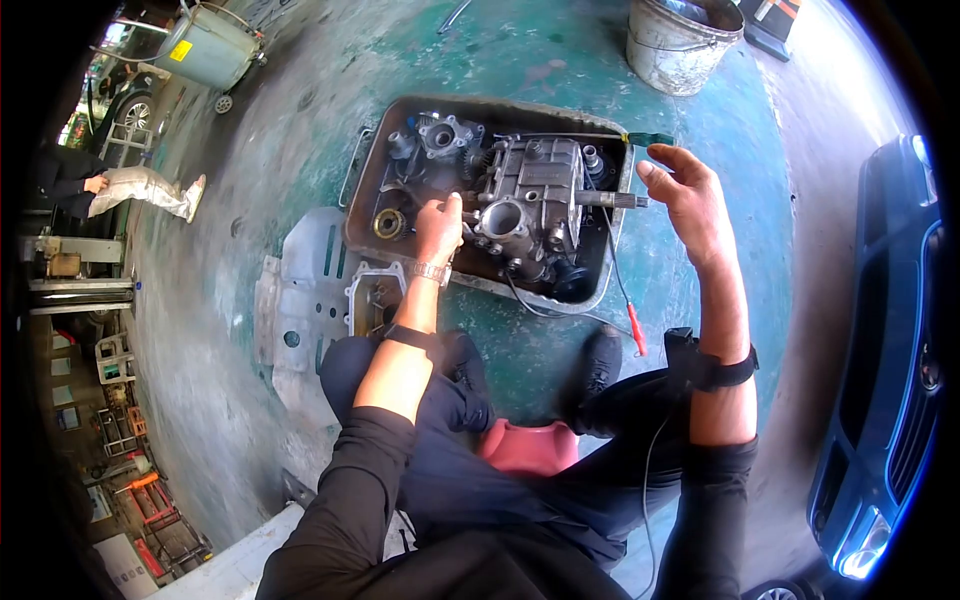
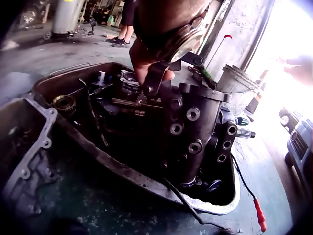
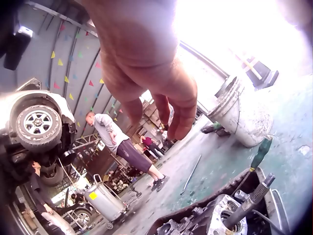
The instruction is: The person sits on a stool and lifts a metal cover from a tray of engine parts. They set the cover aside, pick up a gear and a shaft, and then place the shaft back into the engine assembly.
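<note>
A metal gearbox (image 1: 540,185) lies in a brown-rimmed tray (image 1: 385,125), its splined shaft (image 1: 615,200) pointing right. At the gearbox's left side, my left hand (image 1: 438,235) has its fingers curled; the left wrist view shows them gripping a dark metal piece (image 2: 155,78) beside the round housing (image 2: 195,132). My right hand (image 1: 695,205) is raised to the right of the tray, fingers loosely bent and empty. A green-handled screwdriver (image 1: 650,139) rests across the tray's far right corner, apart from that hand in the right wrist view.
Left of the tray lie a metal plate (image 1: 305,300) and an open casing (image 1: 376,296). A red-handled lead (image 1: 637,330) hangs over the near edge. Behind stands a dirty bucket (image 1: 675,50); a blue car (image 1: 880,350) is at right. People stand farther off.
</note>
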Demonstrator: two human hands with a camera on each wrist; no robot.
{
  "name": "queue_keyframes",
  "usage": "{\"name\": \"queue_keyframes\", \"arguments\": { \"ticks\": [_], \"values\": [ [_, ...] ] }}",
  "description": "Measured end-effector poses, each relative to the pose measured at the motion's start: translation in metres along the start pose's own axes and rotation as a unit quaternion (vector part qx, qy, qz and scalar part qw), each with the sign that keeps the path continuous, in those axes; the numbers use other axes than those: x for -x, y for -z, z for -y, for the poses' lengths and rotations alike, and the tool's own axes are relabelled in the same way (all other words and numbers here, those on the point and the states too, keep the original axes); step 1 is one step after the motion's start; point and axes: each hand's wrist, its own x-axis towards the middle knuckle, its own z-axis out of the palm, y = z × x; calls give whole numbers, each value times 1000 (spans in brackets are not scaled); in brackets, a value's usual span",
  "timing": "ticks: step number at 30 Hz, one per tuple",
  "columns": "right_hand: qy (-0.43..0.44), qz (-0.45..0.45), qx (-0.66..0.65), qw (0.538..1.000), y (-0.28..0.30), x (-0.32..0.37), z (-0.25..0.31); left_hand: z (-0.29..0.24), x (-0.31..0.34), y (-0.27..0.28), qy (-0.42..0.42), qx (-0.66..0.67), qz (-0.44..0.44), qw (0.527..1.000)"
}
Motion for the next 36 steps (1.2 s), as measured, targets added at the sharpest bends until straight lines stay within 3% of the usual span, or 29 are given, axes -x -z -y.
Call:
{"name": "queue_keyframes", "arguments": {
  "ticks": [7,9,12,36],
  "values": [
    [3,-1,17,1000,0,-9,-13,18,-23,9,16,54,22,998],
    [-10,58,20,998,0,-12,-11,21,-23,12,13,58,35,998],
    [-13,62,15,998,-4,-10,-4,20,-25,14,15,71,48,996],
    [-8,62,52,997,-24,-11,-2,13,-21,14,28,90,-3,996]
  ]
}}
